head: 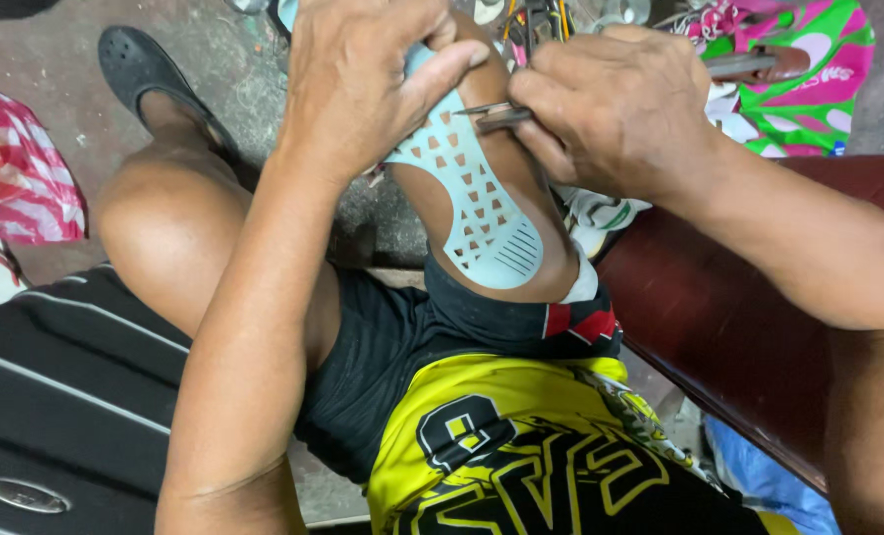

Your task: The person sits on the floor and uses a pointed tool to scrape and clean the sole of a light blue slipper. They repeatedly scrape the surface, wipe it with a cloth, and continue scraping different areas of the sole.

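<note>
Partly hand-hidden pale blue shoe sole point(482, 223)

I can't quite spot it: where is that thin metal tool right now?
In the head view, the metal tool sits top centre, pinched in the right hand, its tip against the pale blue shoe sole held by the left hand.

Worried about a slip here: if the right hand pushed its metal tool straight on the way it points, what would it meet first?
Probably the left hand's thumb, pressed on the pale blue perforated shoe sole; depth is unclear.
</note>
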